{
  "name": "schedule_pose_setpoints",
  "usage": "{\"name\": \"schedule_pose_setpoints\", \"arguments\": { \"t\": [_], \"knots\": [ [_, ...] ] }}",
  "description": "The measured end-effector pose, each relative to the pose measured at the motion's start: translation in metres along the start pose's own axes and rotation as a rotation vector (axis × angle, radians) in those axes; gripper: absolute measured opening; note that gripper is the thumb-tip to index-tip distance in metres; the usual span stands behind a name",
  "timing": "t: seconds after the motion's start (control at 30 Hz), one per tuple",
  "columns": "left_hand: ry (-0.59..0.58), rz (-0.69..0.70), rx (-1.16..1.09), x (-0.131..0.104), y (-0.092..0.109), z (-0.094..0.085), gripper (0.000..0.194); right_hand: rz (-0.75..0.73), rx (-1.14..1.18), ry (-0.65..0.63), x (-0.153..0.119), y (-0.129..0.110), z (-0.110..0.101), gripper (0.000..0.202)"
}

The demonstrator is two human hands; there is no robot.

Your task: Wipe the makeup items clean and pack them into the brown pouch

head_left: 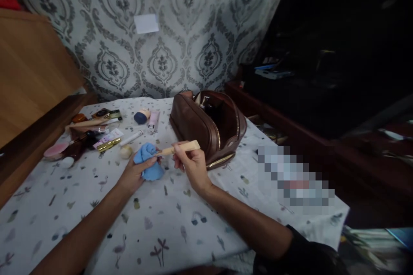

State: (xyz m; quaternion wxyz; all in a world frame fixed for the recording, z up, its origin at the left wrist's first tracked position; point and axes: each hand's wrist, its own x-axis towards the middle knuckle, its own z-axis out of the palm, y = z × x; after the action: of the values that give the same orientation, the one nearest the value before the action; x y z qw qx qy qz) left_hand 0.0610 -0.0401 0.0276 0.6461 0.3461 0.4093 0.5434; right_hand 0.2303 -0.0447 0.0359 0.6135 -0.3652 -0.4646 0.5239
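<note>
My left hand (133,175) is closed round a crumpled light blue cloth (152,175), low over the patterned white tablecloth. Between the fingers of my right hand (193,165) is a pale beige stick-like item (190,146), pointing left. Its far end meets the blue cloth, and what lies at that tip is too small to make out. Just behind my right hand stands a brown leather bag (190,122), its zipped top open, with a shiny item partly visible inside.
Cosmetics lie at the left, among them a gold tube (109,145), a pink round item (56,150) and a white pen-like tube (131,138). Farther back are a dark-blue-ended jar (142,116) and a pink tube (154,121). A blurred-out object (293,180) lies right.
</note>
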Motion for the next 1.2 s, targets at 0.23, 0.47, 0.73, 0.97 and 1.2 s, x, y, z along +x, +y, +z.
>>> {"name": "schedule_pose_setpoints", "arguments": {
  "t": [0.23,0.47,0.73,0.97,1.2],
  "knots": [
    [0.121,-0.005,-0.024,0.005,-0.002,0.000,0.048,-0.023,0.009,-0.044,-0.002,-0.006,0.002,0.039],
    [0.357,-0.064,-0.024,0.007,0.000,0.004,0.041,0.023,0.040,-0.022,-0.002,-0.009,0.001,0.044],
    [0.007,0.103,0.220,-0.003,0.011,-0.002,0.046,0.025,0.093,0.026,0.003,-0.006,0.001,0.049],
    [-0.002,0.131,0.360,-0.014,0.009,0.006,0.042,0.018,0.088,-0.031,0.001,-0.002,0.000,0.049],
    [0.159,0.005,0.385,-0.008,0.002,0.011,0.057,-0.018,0.101,-0.146,0.001,0.002,-0.002,0.049]
  ]
}}
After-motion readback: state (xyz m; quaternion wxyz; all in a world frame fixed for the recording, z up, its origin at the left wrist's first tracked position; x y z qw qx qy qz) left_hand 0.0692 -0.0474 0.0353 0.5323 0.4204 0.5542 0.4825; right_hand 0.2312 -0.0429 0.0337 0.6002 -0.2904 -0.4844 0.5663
